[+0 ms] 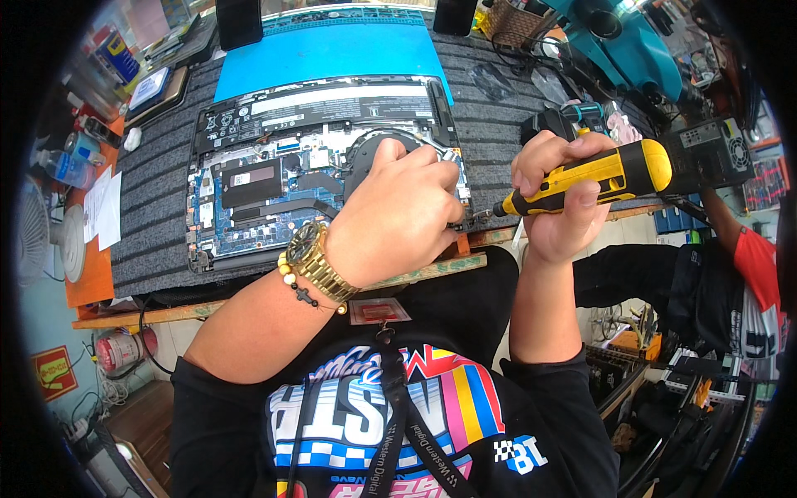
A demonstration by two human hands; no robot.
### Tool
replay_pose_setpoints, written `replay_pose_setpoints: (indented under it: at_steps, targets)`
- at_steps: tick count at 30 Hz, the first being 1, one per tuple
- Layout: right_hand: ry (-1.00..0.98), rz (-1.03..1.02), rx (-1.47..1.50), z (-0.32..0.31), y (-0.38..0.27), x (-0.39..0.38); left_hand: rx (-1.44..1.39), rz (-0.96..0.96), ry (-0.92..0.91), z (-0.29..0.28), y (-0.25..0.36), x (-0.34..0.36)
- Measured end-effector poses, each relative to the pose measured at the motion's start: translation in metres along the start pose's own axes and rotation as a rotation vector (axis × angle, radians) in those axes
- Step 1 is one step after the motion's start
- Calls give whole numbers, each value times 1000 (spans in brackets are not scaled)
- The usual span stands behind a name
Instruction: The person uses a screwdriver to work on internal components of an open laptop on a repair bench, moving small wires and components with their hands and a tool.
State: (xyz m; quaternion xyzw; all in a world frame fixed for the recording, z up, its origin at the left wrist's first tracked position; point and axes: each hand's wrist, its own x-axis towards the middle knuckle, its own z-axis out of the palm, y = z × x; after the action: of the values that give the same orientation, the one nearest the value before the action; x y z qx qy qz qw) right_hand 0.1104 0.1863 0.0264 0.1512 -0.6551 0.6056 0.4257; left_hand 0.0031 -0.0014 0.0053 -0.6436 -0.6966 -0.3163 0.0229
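Note:
An opened laptop (249,228) lies with its inner parts bare, showing a black battery (332,114) along the far side and a round cooling fan (362,155). Over its right part rests my left hand (407,199), fingers curled and closed near the fan and the near right corner; what they hold, if anything, is hidden under the hand. My right hand (558,220) grips a yellow and black power screwdriver (594,178) just right of the laptop. Its bit (483,214) points left, close to my left fingers and the laptop's corner.
Beneath the laptop spreads a ribbed grey mat (149,212), with a blue mat (332,54) behind. A teal machine (623,50) stands at the far right, a black boxy device (714,149) below it. Papers (101,212) and bottles (66,168) are at left. Another person's arm (724,214) shows at right.

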Motion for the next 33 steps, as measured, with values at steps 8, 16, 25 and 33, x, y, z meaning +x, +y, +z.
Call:
replay_pose_setpoints:
  at_steps: [8,16,25,33]
  targets:
    - [-18,27,-1,13,-3,-2,1,3,-7,-1,1,1]
    - [-30,35,40,11,-2,-1,-3,5,-2,-2,1,1]
    - [-16,46,43,13,-1,-2,-1,0,-1,-1,1,1]
    - [-41,46,72,13,-2,0,-8,4,5,0,0,1]
